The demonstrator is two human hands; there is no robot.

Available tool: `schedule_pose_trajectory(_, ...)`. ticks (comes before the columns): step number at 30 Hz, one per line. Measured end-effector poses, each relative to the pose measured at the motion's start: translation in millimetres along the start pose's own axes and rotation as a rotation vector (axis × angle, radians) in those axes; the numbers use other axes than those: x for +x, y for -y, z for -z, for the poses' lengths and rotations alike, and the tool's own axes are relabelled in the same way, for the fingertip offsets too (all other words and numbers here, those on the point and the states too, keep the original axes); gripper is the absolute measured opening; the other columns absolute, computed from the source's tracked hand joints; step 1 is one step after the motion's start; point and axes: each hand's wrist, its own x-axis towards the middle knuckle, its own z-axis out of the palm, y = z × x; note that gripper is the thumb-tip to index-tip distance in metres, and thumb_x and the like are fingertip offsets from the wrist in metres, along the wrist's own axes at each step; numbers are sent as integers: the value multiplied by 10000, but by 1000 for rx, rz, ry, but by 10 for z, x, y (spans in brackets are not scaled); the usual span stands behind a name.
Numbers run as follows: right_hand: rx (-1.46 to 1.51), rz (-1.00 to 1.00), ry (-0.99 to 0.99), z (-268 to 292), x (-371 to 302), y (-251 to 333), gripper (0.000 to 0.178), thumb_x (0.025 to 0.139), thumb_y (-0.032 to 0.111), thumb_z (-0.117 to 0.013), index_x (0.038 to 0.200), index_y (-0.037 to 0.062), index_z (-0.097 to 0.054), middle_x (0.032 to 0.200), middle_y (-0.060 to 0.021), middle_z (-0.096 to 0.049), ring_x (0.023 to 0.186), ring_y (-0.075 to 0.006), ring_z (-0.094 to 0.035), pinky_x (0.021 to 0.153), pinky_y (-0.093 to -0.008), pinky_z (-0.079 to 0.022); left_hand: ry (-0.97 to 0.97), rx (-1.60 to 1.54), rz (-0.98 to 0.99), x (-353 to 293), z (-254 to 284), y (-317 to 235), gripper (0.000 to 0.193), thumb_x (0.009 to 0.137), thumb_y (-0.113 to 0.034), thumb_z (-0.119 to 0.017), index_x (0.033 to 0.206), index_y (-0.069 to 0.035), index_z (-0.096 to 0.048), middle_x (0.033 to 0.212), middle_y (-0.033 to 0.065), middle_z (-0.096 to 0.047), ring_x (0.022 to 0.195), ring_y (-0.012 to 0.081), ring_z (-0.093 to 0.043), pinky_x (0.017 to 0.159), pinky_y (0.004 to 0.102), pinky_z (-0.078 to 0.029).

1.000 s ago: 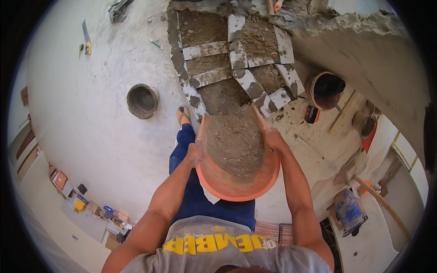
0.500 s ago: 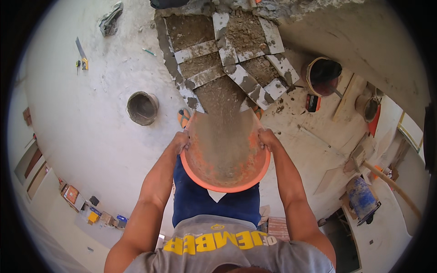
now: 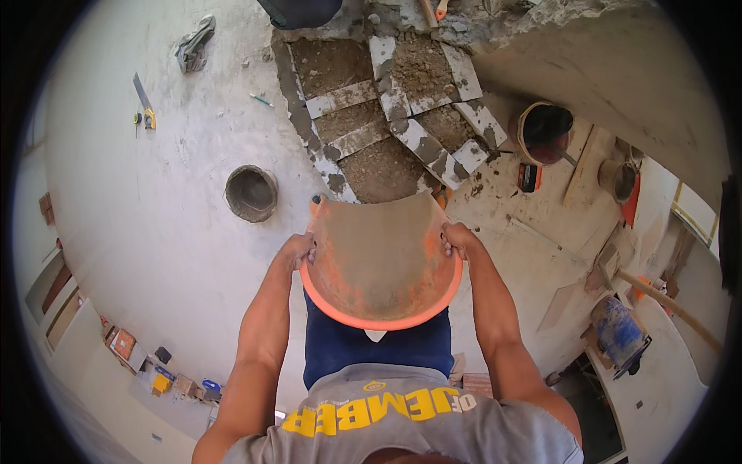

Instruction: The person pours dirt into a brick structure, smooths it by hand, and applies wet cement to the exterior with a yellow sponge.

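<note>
An orange tub [image 3: 380, 267], its inside coated with grey-brown dirt, is held in front of my legs with its mouth tipped away from me. My left hand [image 3: 300, 249] is closed round the handle at the tub's left rim. On the opposite rim my right hand [image 3: 459, 240] grips the other handle. Just past the tub's far lip lies a compartment of brown soil [image 3: 382, 168], bordered by white blocks [image 3: 363, 139] smeared with grey mortar. Further soil-filled compartments stretch beyond it. My feet are mostly hidden by the tub.
A mortar-caked bucket [image 3: 251, 193] stands on the floor at left. Farther left lie a handsaw [image 3: 144, 102] and a grey cloth [image 3: 195, 45]. At right are a larger bucket [image 3: 544, 133], a red-and-black box [image 3: 529, 178] and a blue, dirt-stained container [image 3: 618, 328]. A rough wall edges the compartments.
Soil was pouring over the tub's far lip into the nearest compartment; now no stream shows. My hands keep their grip on the tub, and the whole view has shifted slightly.
</note>
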Motion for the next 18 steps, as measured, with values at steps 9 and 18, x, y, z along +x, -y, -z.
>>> schedule_pose_trajectory(9, 227, 86, -152, -317, -815, -146, 406, 1135, 298, -432, 955, -35, -579, 711, -81, -528, 508, -197, -468, 466, -406, -458, 11, -13, -218, -410, 396, -295, 355, 1112, -297, -569, 1006, 23, -678, 802, 78, -647, 638, 190, -599, 622, 366, -534)
schedule_pose_trajectory(18, 987, 171, -575, -167, -2163, -2047, 393, 1179, 327, -387, 892, 76, -479, 656, -12, -430, 507, -153, -387, 449, -343, -385, 271, 838, -700, -802, 244, 172, 253, 1015, -232, -629, 1050, -14, -754, 898, 89, -720, 752, 186, -685, 728, 364, -588)
